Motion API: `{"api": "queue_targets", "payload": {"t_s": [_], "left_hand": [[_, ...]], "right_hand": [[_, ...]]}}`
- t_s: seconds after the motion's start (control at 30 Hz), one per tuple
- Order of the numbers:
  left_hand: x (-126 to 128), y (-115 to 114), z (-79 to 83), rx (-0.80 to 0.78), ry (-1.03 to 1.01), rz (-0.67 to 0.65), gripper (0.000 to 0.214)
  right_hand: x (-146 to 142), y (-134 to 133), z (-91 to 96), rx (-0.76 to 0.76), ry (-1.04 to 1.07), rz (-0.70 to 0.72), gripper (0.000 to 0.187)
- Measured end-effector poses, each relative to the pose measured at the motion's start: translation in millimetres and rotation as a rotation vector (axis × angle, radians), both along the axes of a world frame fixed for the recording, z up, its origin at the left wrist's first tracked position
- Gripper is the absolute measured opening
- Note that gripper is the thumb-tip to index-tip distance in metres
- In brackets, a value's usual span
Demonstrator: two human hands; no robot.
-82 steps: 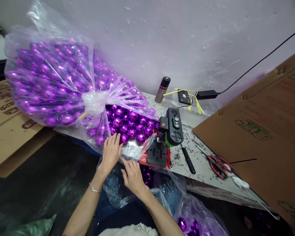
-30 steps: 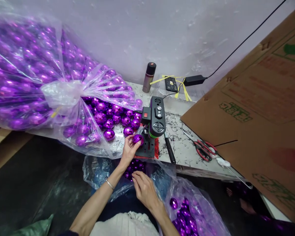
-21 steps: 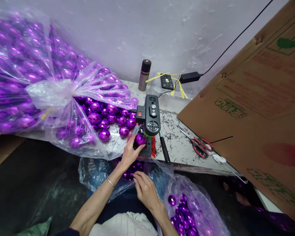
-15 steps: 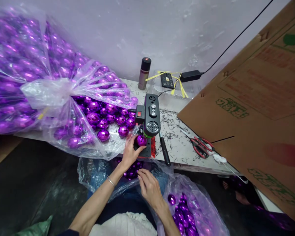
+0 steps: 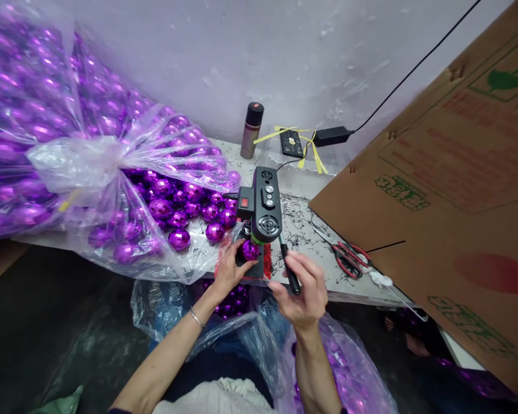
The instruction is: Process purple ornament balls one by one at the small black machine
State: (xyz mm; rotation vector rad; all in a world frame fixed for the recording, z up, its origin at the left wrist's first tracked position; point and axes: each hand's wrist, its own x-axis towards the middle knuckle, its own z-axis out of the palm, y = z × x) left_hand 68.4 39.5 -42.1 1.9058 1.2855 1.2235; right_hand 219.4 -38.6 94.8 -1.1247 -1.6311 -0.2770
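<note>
My left hand (image 5: 228, 268) pinches a purple faceted ball (image 5: 249, 250) and holds it on the base of a small black bench drill (image 5: 264, 204), right under its head. My right hand (image 5: 303, 286) has its fingers curled round the drill's black lever handle (image 5: 290, 270). Loose purple balls (image 5: 179, 238) lie just left of the drill on the plastic of a big clear bag of purple balls (image 5: 64, 144).
Red-handled scissors (image 5: 349, 259) lie on the white table (image 5: 323, 273), which is strewn with black shavings. A large cardboard sheet (image 5: 457, 190) leans at the right. A spray can (image 5: 251, 130) and a power adapter (image 5: 332, 135) stand near the wall. Bags of purple balls (image 5: 349, 374) rest on my lap.
My right hand rose from the bag on my lap to the drill's lever handle. My left hand kept the ball under the drill head.
</note>
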Motion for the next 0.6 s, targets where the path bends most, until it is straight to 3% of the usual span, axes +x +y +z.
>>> {"api": "queue_targets", "payload": {"t_s": [0.07,0.2,0.37,0.6], "left_hand": [[1,0,0.7,-0.009,-0.014,-0.005,0.056],[3,-1,-0.4,-0.006,-0.035,0.004,0.058],[4,-2,-2.5,0.015,-0.058,0.002,0.058],[5,-2,-3.7,-0.004,-0.046,0.002,0.059]], "right_hand": [[-7,13,3.6,-0.008,0.019,0.071,0.014],[-22,24,-16.6,0.038,0.109,0.014,0.033],[-30,26,-48.6,0.097,0.164,-0.014,0.035],[-29,25,-57.2,0.101,0.185,-0.028,0.036]]}}
